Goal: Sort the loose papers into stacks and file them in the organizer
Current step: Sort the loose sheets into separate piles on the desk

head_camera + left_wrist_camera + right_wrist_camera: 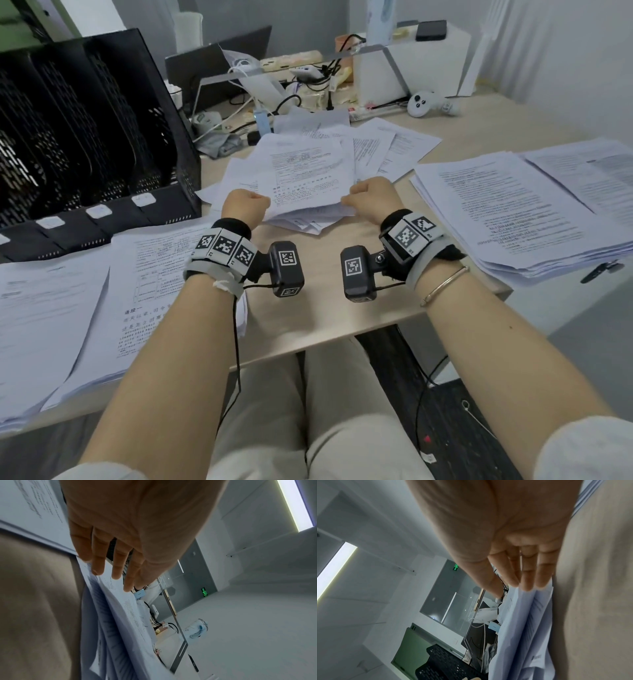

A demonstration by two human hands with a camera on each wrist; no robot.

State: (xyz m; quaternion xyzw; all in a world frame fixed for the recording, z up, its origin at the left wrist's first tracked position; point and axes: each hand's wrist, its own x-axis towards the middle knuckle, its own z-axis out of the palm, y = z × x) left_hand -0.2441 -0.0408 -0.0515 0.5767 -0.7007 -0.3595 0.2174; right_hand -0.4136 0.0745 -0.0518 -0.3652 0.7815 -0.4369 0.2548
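head view, nearest first: the left hand (246, 205) and the right hand (370, 195) sit side by side over the pale wooden desk (322, 315), each at one near corner of the same loose bundle of white printed sheets (310, 178). from above both look like fists, thumbs on top of the paper. the wrist views show the undersides: the left hand's fingers (118, 566) lie fairly straight beneath the sheets, and the right hand's fingers (528, 577) run straight along the fanned edges (so each hold reads as a thumb-over, fingers-under pinch, not a tight clench).

the relation that matters: the bundle's long axis runs away from the person, so it stretches forward from both grips, with the hands at its near short edge and about equally close to it. the tall black perforated metal file organizer (85, 137) stands to the left and farther back, so the left hand is the nearer one to its slots. filing, i judge, would mean swinging the bundle leftward and standing it on edge.

flat sorted piles lie on either side, a white printed stack at the near left (68, 308) and a thicker white printed stack at the right (513, 219). beyond the held bundle, scattered white sheets (387, 144) overlap on the desk.

hard to make out: how many sheets are in the bundle, whether its far end rests on the scattered ones, and whether the organizer's slots hold anything. the thumbs are hidden in both wrist views.
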